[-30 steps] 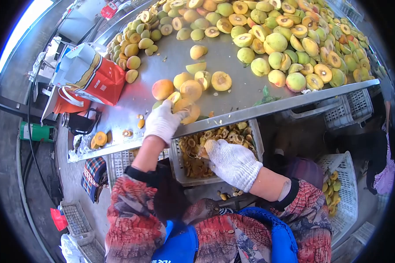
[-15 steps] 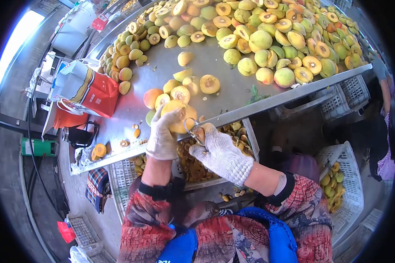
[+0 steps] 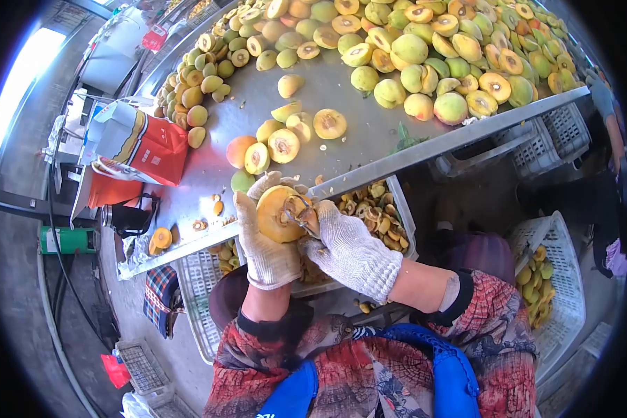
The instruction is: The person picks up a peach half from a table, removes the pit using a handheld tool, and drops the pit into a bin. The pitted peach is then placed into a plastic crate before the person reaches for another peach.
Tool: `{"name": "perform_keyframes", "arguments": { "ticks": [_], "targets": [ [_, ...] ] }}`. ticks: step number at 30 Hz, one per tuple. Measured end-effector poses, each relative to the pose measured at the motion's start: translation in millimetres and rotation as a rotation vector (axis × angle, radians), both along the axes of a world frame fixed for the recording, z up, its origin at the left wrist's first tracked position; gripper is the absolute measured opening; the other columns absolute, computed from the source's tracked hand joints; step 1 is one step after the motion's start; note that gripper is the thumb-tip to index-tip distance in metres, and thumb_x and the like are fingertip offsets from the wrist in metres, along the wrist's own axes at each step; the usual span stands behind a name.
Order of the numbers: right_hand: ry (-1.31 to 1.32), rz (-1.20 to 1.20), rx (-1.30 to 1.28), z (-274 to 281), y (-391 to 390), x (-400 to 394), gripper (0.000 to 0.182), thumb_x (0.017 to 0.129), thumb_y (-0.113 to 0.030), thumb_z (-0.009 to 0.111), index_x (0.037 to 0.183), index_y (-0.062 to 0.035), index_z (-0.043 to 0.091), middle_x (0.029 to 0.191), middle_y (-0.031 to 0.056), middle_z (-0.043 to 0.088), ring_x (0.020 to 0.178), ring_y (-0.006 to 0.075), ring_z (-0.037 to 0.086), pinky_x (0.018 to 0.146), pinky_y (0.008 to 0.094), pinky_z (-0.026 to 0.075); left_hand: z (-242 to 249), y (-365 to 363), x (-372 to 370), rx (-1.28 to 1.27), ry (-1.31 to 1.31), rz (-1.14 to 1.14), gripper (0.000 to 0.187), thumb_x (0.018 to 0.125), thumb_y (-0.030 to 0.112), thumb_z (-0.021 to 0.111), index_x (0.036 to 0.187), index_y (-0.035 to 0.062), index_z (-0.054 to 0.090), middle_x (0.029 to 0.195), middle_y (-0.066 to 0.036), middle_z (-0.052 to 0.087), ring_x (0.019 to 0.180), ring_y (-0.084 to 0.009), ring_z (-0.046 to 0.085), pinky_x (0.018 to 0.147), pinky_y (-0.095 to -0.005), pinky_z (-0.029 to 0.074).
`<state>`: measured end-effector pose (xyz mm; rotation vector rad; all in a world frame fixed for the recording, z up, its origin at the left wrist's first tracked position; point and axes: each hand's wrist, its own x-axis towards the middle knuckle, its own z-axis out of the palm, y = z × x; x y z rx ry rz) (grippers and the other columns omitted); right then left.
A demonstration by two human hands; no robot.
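My left hand (image 3: 268, 244), in a pale glove, is wrapped round a halved yellow fruit (image 3: 277, 212) with its cut face turned to the right. My right hand (image 3: 355, 251), in a white knitted glove, grips a small metal tool (image 3: 306, 216) whose looped end is against the middle of the cut face. Both hands are over the near edge of the metal table (image 3: 209, 167). Just beyond them lie several fruit halves, among them one with a brown stone (image 3: 283, 145) and a larger one (image 3: 329, 124).
A big heap of fruit (image 3: 425, 49) covers the table's far side. Below the edge are crates of cut pieces (image 3: 383, 216) and a white crate (image 3: 564, 279) at right. A red bag (image 3: 157, 150) and a black flask (image 3: 125, 217) stand at left. A person's arm (image 3: 613, 136) shows at far right.
My left hand and the fruit have come down toward my body, and the cut face now shows more. The tool has moved from the fruit's edge onto its middle.
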<state>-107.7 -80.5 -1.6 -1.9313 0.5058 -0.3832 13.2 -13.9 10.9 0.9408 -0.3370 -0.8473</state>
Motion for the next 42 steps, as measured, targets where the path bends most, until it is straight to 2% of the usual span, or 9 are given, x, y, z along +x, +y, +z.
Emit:
{"name": "perform_keyframes", "arguments": {
  "ticks": [5,12,18,21,27,32,37,40,42],
  "targets": [
    [0.023,0.046,-0.014,-3,6,-1,0.040,0.085,-0.016,0.057,0.122,-0.0068,0.047,0.096,0.0271,0.058,0.085,0.0450,0.059,0.071,0.0507,0.051,-2,6,-7,-0.012,-0.048,-0.014,0.047,0.095,0.043,0.048,0.118,0.0018,0.050,0.107,-0.014,0.058,0.098,-0.0286,0.059,0.090,-0.0447,0.048],
    [0.012,0.105,0.018,-8,15,-6,0.046,0.084,-0.017,0.057,0.128,-0.0117,0.046,0.102,0.0257,0.056,0.082,0.0445,0.061,0.071,0.0501,0.052,-6,15,-12,0.015,-0.158,0.049,0.040,0.089,0.032,0.053,0.113,0.0004,0.053,0.104,-0.016,0.059,0.095,-0.0284,0.059,0.088,-0.0440,0.049],
    [0.079,0.134,0.109,-5,22,-11,0.043,0.083,-0.018,0.059,0.122,-0.0044,0.045,0.098,0.0256,0.056,0.082,0.0449,0.060,0.069,0.0499,0.052,2,22,-22,0.047,-0.280,0.117,0.039,0.087,0.030,0.057,0.108,-0.0025,0.055,0.101,-0.017,0.061,0.092,-0.0272,0.060,0.086,-0.0411,0.049],
    [-0.185,0.148,0.051,-9,28,-18,0.042,0.083,-0.016,0.060,0.118,-0.0011,0.044,0.094,0.0251,0.057,0.083,0.0455,0.060,0.068,0.0498,0.051,2,28,-27,0.026,-0.347,0.133,0.040,0.086,0.031,0.059,0.107,-0.0033,0.056,0.102,-0.017,0.061,0.092,-0.0269,0.061,0.086,-0.0401,0.049],
    [-0.119,0.159,0.137,-17,36,-22,0.040,0.082,-0.015,0.061,0.114,-0.0004,0.043,0.090,0.0249,0.057,0.080,0.0472,0.059,0.066,0.0496,0.049,-2,33,-26,0.069,-0.585,0.095,0.040,0.086,0.030,0.061,0.107,-0.0031,0.056,0.102,-0.018,0.062,0.095,-0.0263,0.060,0.087,-0.0394,0.048],
    [-0.010,0.199,0.206,-11,34,-24,0.040,0.083,-0.019,0.061,0.114,0.0001,0.043,0.091,0.0254,0.056,0.081,0.0476,0.058,0.067,0.0493,0.049,2,34,-16,0.114,-0.365,-0.104,0.037,0.085,0.028,0.061,0.104,-0.0034,0.058,0.102,-0.018,0.062,0.093,-0.0253,0.061,0.087,-0.0375,0.049],
    [0.116,0.255,0.392,2,31,-28,0.041,0.085,-0.021,0.060,0.114,0.0016,0.043,0.093,0.0261,0.058,0.082,0.0456,0.060,0.069,0.0470,0.050,6,36,-6,0.175,-0.489,-0.236,0.043,0.082,0.034,0.066,0.104,-0.0028,0.059,0.102,-0.016,0.063,0.093,-0.0232,0.062,0.083,-0.0355,0.050],
    [0.020,0.215,0.375,-11,40,-25,0.043,0.086,-0.023,0.061,0.115,0.0029,0.042,0.091,0.0248,0.060,0.081,0.0429,0.062,0.069,0.0449,0.050,7,35,7,0.194,-0.575,-0.323,0.045,0.081,0.037,0.069,0.102,-0.0021,0.061,0.101,-0.014,0.064,0.092,-0.0219,0.062,0.082,-0.0348,0.050],
    [0.057,0.283,0.555,-5,34,-26,0.044,0.086,-0.024,0.061,0.116,0.0033,0.042,0.088,0.0235,0.060,0.080,0.0417,0.063,0.068,0.0443,0.050,7,34,10,0.195,-0.602,-0.356,0.045,0.081,0.038,0.070,0.101,-0.0019,0.061,0.100,-0.013,0.064,0.091,-0.0212,0.062,0.082,-0.0346,0.050]
  ]
}}
